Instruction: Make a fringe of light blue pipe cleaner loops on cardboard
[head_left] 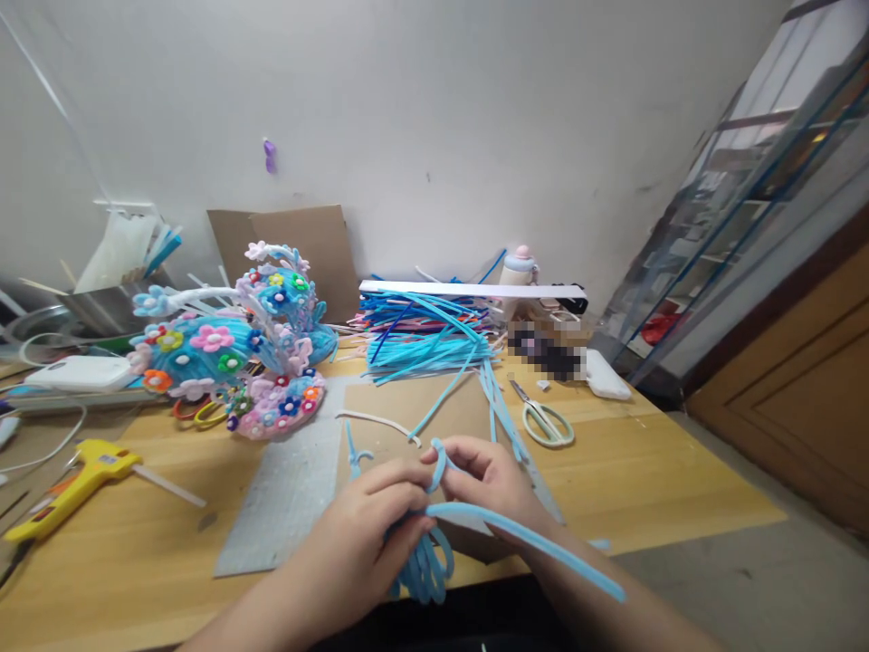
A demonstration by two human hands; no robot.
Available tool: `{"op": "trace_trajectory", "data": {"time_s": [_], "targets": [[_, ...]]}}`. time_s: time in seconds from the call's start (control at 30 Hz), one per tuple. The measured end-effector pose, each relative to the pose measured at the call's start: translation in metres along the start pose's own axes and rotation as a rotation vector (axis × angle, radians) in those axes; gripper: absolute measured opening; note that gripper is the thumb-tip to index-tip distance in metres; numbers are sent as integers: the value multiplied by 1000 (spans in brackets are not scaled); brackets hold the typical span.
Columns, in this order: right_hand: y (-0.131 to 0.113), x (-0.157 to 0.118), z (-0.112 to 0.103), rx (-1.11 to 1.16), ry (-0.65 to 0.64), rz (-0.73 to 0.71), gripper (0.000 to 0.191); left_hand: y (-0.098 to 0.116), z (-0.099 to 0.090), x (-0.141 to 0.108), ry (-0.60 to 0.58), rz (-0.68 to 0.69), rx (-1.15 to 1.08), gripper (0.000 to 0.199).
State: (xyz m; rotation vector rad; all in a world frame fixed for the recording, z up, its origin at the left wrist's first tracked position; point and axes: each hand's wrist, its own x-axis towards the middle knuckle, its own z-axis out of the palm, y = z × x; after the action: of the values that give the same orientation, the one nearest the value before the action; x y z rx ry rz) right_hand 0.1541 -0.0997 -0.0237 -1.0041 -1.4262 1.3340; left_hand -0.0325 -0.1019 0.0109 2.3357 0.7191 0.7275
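Observation:
My left hand [380, 521] is closed around a bundle of looped light blue pipe cleaners [424, 570], whose loops hang below the palm. One long blue stem [529, 534] runs out of that grip toward the lower right, over my right forearm. Close by, my right hand [485, 475] is closed, its fingers pinching a light blue pipe cleaner that curls into a small loop [438, 464] between the two hands. Behind them, a white pipe cleaner [380, 421] and a bent blue piece [354, 457] lie on brown cardboard [386, 394].
A pile of coloured pipe cleaners [427, 349] stands at the back, with scissors [547, 424] to its right. Flower-covered pipe cleaner ornaments [204, 349] are at left. A yellow glue gun [74, 484] lies at the far left. The grey cutting mat [272, 516] extends beneath the cardboard.

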Motion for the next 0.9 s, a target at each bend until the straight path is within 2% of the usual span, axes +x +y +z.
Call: {"op": "trace_trajectory", "data": {"time_s": [0.03,0.1,0.17,0.23,0.3,0.47,0.57,0.63,0.73,0.83,0.9], "targets": [[-1,-1,-1,190,-95,66,26,0,-1,-1,-7,-6,-9,11],[-2,-4,-3,459,-182,148,28,0,-5,-3,-15,-16,-55,11],[-1,-6,-3,575,-192,168,25,1,-7,-4,-23,-18,-134,10],[-1,-6,-1,589,-193,141,23,2,-7,-4,-22,-32,-219,9],[-2,-4,0,512,-169,31,20,3,-6,-3,-6,-59,-302,9],[-2,4,-2,43,61,-473,7,2,2,2,19,-114,-480,14],[0,8,-3,-223,228,-684,16,1,8,5,24,-137,-508,15],[2,10,-4,-328,308,-773,27,0,10,6,21,-139,-509,16],[-2,12,-8,-374,270,-790,34,0,8,6,5,-134,-502,16],[-13,11,-19,-407,127,-712,26,-1,3,4,-20,-140,-481,16],[-23,9,-28,-349,-6,-620,22,-3,-1,3,-28,-156,-467,17]]}}
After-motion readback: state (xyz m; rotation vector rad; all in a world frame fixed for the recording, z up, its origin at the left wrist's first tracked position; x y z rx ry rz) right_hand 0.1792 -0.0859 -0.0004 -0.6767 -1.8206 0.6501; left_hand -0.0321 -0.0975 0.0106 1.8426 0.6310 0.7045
